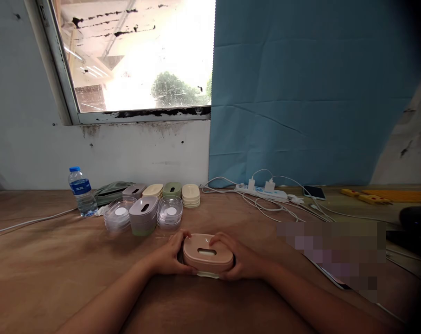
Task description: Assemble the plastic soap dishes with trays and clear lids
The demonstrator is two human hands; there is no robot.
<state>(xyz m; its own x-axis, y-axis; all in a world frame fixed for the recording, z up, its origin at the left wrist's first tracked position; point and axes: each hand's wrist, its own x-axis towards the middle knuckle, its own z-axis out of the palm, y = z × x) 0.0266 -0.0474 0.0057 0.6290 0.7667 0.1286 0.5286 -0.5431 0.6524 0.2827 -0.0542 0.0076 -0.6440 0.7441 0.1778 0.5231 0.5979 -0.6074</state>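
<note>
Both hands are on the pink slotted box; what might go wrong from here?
The left hand and right hand grip the pink slotted box from opposite ends, so uneven pressure might make it tilt or slip.

A stack of clear containers stands just beyond the left hand; a knock could topple it.

A single head-worn camera looks forward and down across the table (54,264) from the wearer's side; the hands (243,260) come near it, low and central; the wall (134,148) and window (134,60) face it farther off, toward the top of its wide view.
</note>
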